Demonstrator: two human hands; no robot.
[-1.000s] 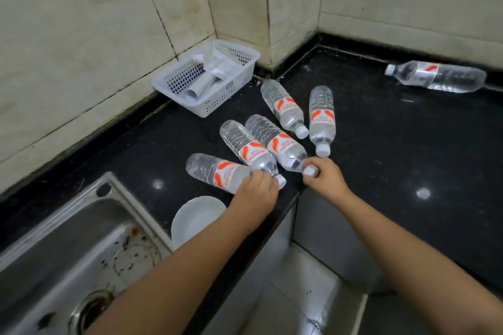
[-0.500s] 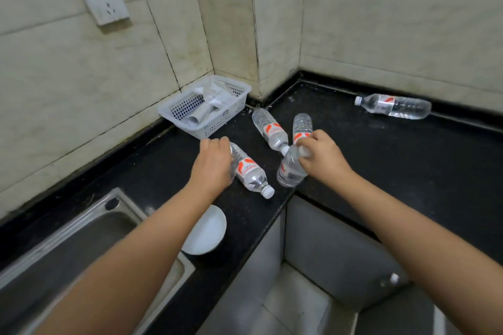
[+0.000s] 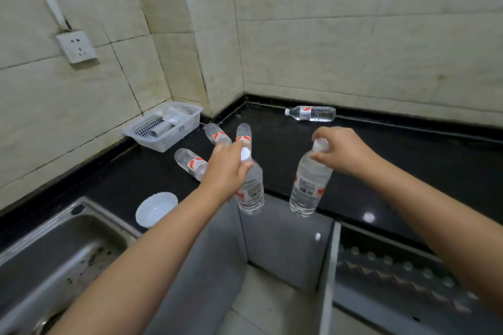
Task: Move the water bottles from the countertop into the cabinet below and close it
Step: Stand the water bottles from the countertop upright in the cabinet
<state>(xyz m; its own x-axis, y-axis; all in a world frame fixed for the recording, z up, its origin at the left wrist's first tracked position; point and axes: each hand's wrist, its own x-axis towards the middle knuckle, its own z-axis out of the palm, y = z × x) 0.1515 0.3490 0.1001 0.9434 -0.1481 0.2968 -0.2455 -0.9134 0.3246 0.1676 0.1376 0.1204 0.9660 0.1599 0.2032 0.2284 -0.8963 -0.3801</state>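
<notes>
My left hand (image 3: pixel 224 168) grips the neck of a clear water bottle (image 3: pixel 251 193), which hangs upright past the black countertop's (image 3: pixel 408 160) front edge. My right hand (image 3: pixel 343 151) pinches the top of a second bottle (image 3: pixel 310 187), also hanging upright. Three bottles with orange-and-white labels lie on the counter behind my left hand: one (image 3: pixel 190 162) nearest, two (image 3: pixel 217 134) (image 3: pixel 243 133) partly hidden. Another bottle (image 3: pixel 310 113) lies by the back wall. Below, a grey cabinet door (image 3: pixel 328 266) stands open.
A white plastic basket (image 3: pixel 163 128) with papers sits in the counter's corner. A white bowl (image 3: pixel 156 208) rests beside the steel sink (image 3: pixel 54 258) at the lower left. A wall socket (image 3: pixel 77 46) is on the left wall. Tiled floor shows between the cabinet fronts.
Both hands have lifted a bottle off the counter by its neck and brought it forward over the edge; before, my left hand was over a lying bottle. The view has pulled back and up.
</notes>
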